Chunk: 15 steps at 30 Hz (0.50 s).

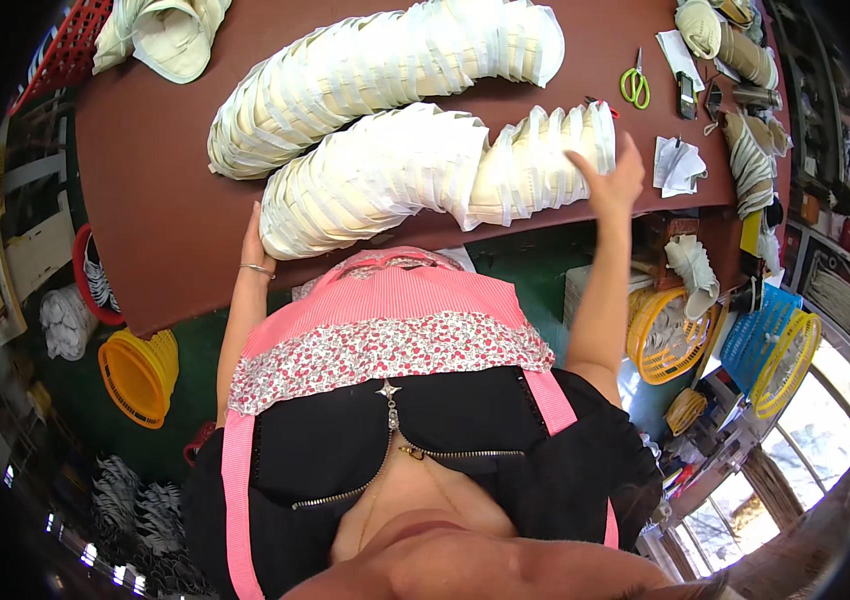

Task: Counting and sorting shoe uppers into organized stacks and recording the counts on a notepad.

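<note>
A long curved row of nested cream fabric pieces with white edges (365, 180) lies on its side along the near edge of the brown table (160, 230). My left hand (254, 248), with a bracelet at the wrist, rests against the row's left end, fingers stretched along it. At the other end, my right hand (613, 183) is spread, thumb apart from the fingers, beside the last pieces and seemingly touching them. Behind this row lies a second, similar row of cream pieces (385, 65). Something small and red shows behind the near row's right end.
Green-handled scissors (635, 86) and white papers (678, 166) lie to the right on the table. More rolled fabric stacks (748, 165) line its right edge. Another cream bundle (173, 40) sits at the far left. Yellow baskets (140, 378) stand below the table.
</note>
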Tool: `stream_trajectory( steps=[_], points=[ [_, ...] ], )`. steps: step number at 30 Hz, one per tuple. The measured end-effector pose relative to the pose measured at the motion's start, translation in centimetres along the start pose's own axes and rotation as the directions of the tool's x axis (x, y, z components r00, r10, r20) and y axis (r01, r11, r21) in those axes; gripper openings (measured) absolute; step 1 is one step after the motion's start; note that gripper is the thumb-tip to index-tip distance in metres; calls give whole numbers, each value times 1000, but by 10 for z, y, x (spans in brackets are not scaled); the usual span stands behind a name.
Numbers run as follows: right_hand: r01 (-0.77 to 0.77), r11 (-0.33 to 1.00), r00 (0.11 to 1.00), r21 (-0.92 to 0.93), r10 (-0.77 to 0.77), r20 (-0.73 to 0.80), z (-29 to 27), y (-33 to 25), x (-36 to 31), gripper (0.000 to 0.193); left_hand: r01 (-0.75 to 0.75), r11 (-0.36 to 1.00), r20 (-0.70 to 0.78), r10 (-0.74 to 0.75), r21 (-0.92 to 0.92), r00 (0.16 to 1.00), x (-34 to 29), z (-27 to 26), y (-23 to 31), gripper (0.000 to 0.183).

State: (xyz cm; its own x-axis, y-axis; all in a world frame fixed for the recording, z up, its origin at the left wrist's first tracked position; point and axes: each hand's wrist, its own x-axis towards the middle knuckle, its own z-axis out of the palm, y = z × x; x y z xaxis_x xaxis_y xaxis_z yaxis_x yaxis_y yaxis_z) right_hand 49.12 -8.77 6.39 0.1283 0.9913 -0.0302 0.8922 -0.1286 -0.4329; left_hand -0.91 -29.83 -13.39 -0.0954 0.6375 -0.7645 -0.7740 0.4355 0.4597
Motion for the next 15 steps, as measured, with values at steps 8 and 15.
stream_trajectory(
  steps=[8, 15],
  points=[
    [-54, 853, 795, 519, -278, 540, 76, 88, -18, 106, 40, 976, -189, -82, -213, 979, 21, -29, -13, 46],
    [75, 990, 966, 122, -102, 236, 95, 57, -53, 108, 48, 982, -188, -82, -181, 979, 13, -6, -9, 41]
  ],
)
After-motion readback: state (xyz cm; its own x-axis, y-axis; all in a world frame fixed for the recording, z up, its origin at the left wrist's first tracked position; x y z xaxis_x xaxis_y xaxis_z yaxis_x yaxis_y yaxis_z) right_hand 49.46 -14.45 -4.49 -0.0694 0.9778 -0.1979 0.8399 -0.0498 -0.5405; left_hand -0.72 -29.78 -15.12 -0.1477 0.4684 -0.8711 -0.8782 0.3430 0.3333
